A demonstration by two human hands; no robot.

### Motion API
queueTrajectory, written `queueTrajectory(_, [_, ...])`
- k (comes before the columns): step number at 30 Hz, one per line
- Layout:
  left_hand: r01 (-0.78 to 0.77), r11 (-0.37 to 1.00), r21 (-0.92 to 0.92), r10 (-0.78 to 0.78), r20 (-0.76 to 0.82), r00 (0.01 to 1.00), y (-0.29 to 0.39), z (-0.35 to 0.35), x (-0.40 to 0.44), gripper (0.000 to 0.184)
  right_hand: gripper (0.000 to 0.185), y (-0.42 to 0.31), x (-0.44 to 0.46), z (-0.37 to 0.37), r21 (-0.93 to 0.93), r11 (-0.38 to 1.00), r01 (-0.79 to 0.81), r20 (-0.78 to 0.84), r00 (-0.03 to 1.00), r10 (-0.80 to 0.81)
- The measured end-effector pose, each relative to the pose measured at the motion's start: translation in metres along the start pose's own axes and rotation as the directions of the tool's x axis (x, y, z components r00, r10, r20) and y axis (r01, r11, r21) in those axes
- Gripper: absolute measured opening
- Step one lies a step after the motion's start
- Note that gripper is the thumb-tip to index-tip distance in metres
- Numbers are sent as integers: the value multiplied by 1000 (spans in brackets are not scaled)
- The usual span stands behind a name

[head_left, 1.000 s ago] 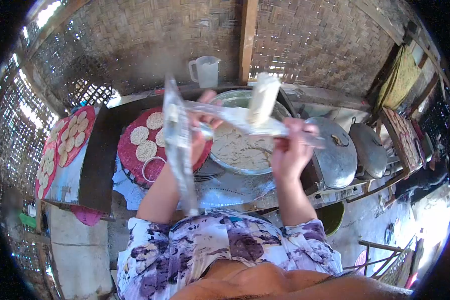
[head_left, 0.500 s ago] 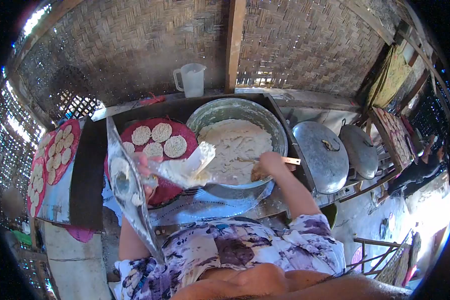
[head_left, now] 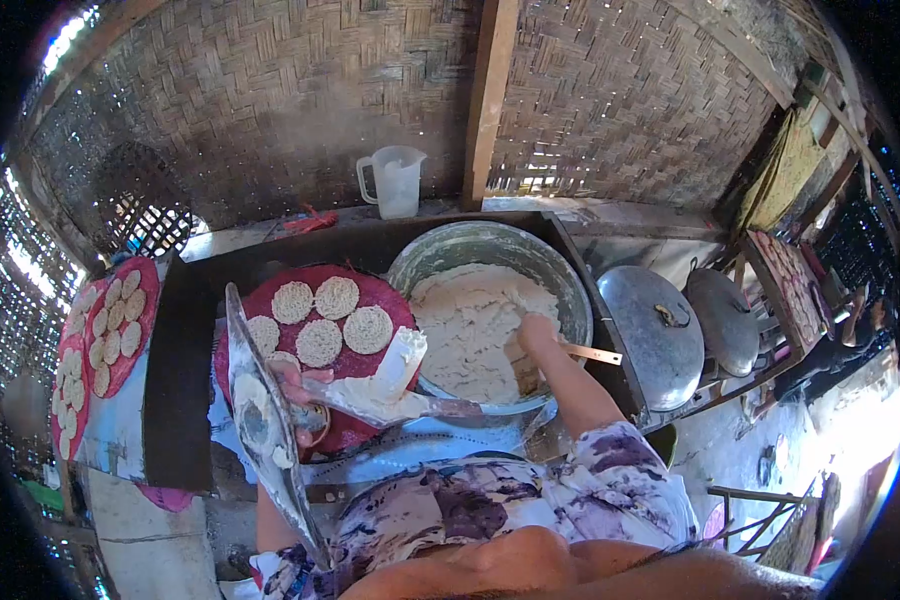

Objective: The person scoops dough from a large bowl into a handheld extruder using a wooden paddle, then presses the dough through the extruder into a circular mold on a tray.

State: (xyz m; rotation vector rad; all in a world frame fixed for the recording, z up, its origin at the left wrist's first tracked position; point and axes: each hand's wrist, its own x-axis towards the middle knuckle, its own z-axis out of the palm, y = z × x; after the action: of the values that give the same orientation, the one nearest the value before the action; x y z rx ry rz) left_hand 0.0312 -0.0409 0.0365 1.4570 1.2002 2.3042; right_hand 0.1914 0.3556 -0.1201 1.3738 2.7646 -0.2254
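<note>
My left hand (head_left: 295,388) grips a wooden press (head_left: 260,425), a long floury board held upright with a lever arm jutting to the right. A dough-smeared block (head_left: 400,360) stands on that arm. Inside a large metal basin (head_left: 565,265), pale wet dough (head_left: 470,320) covers the bottom. My right hand (head_left: 538,337) reaches into this dough with fingers bunched, their tips partly hidden in it. Under my right wrist lies a utensil with a wooden handle (head_left: 595,353) that sticks out over the rim. Behind the press, several round noodle-like dough cakes (head_left: 320,343) rest on a round red mat (head_left: 380,290).
A plastic jug (head_left: 398,183) stands by the woven wall. Two lidded metal pots (head_left: 650,340) are to the right of the basin. More cakes lie on red mats (head_left: 140,325) at the left. Another person (head_left: 840,345) is at the far right.
My right hand has moved farther back and left within the basin, away from the utensil's handle. My left hand still holds the press. The whole view has shifted slightly.
</note>
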Motion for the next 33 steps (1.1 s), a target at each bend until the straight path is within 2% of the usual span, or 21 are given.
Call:
queueTrajectory(3, [-33, 999, 5, 33, -37, 999, 4, 0, -1, 45, 21, -14, 17, 17, 89, 994, -58, 50, 997, 53])
queueTrajectory(6, [-28, 999, -30, 24, -108, 994, 3, 0, -3, 48, 19, -23, 27, 17, 72, 997, 25, 73, 997, -30])
queueTrajectory(9, [-18, 999, -40, 14, -113, 994, 11, 14, 8, 48, 21, -28, 32, 20, 31, 994, 100, 0, 995, -100])
queueTrajectory(11, [8, 998, -66, -16, -122, 992, 9, 13, 9, 44, 21, -32, 32, 18, -1, 993, 116, 48, 992, -116])
queueTrajectory(15, [49, 989, -140, -55, -40, 998, -2, 5, 12, 36, 18, -34, 32, 22, 4, 986, 164, 29, 986, -164])
queueTrajectory(17, [42, 999, -8, -42, -50, 998, -5, 6, 10, 41, 19, -41, 26, 22, 64, 988, 141, -51, 989, -138])
queueTrajectory(18, [63, 998, -20, -64, -50, 997, -5, 10, 13, 39, 20, -43, 21, 21, 96, 987, 131, -88, 989, -122])
queueTrajectory(23, [164, 983, -84, -169, -57, 984, -4, 23, 18, 31, 24, -35, 40, 63, 145, 961, 234, -60, 972, -227])
queueTrajectory(24, [150, 988, -42, -150, -17, 988, -5, 24, 20, 31, 25, -35, 41, 64, 154, 951, 268, -68, 963, -260])
queueTrajectory(26, [104, 994, 44, -107, 62, 992, -12, 21, 24, 33, 26, -33, 32, 26, 234, 942, 239, 102, 958, -269])
queueTrajectory(27, [130, 985, 110, -136, 50, 989, -15, 18, 23, 37, 27, -33, 19, -3, 270, 937, 223, 185, 943, -278])
queueTrajectory(28, [214, 965, 152, -223, 51, 973, -22, 8, 21, 36, 27, -30, 4, -29, 467, 866, 179, 204, 931, -303])
queueTrajectory(30, [331, 929, 168, -342, 41, 939, -37, -9, 11, 32, 27, -16, -30, -84, 778, 626, 51, 236, 900, -366])
queueTrajectory(33, [382, 919, 100, -391, 104, 914, -39, 16, 17, 30, 32, -1, -72, -157, 839, 536, 95, 207, 855, -475])
